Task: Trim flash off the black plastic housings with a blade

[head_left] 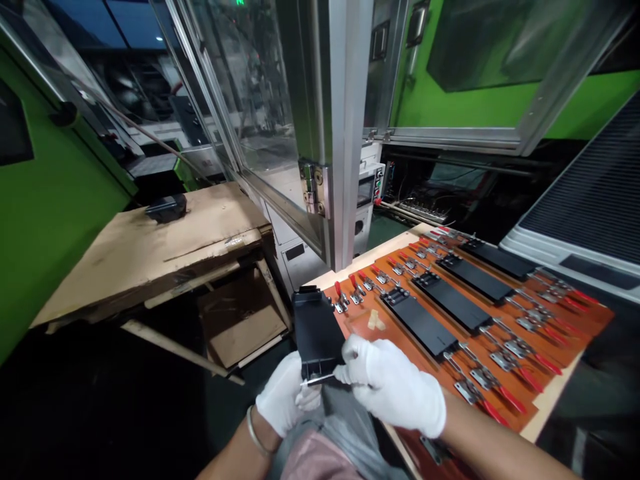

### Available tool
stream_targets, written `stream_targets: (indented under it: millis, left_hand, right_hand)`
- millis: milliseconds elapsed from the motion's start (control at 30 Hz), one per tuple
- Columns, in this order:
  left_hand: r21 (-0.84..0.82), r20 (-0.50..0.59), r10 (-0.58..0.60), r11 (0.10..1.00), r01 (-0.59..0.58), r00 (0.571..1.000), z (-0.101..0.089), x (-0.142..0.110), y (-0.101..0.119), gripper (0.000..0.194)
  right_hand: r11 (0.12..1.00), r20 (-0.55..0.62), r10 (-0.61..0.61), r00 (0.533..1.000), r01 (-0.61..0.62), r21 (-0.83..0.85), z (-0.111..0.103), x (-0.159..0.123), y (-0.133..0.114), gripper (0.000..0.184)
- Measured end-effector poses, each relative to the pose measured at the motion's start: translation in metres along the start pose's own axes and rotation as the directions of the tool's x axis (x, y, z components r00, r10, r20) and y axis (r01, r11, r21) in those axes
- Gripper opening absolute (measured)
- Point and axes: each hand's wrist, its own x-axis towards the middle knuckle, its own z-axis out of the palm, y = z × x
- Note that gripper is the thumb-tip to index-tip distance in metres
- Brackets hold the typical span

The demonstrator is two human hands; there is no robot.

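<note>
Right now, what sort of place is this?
Probably a factory workstation: green machine housing, a metal-framed glazed door, and black panels set among red-handled clamps on an orange board.

The one camera, head-worn, looks forward and down from close above and behind the hands (397, 387).

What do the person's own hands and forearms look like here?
The left hand and right hand wear plain white gloves that end at the wrists. A pale, rounded bangle circles the left wrist. Both forearms are bare where they show, and I see no markings on the gloves.
</note>
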Motion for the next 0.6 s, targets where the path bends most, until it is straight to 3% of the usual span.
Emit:
stream_targets:
  millis: [100,233,367,467,600]
  left_hand:
    - [-0.008,0.005,-0.007,1.000,0.007,1.000,0.002,0.001,0.000,0.033]
    - [-0.025,0.003,-0.016,1.000,0.016,1.000,0.002,0.002,0.004,0.035]
    - [-0.069,-0.063,0.115,0.990,-0.119,0.991,0.004,-0.003,0.008,0.031]
    - [-0.016,-0.156,0.273,0.960,-0.279,0.949,0.014,-0.007,0.010,0.032]
    - [0.181,-0.290,0.470,0.882,-0.434,0.834,0.028,-0.010,0.009,0.032]
  right_hand:
    - [0.999,0.014,0.029,0.999,-0.029,0.017,0.000,0.001,0.000,0.036]
    - [0.998,0.089,0.060,0.994,-0.060,-0.002,-0.004,-0.001,-0.003,0.024]
    - [0.974,-0.063,0.169,0.984,-0.157,0.165,-0.010,-0.014,-0.005,0.028]
    - [0.941,-0.201,0.319,0.926,-0.285,0.182,-0.009,-0.025,-0.003,0.027]
    - [0.940,-0.273,0.335,0.902,-0.301,0.160,0.000,-0.034,-0.002,0.024]
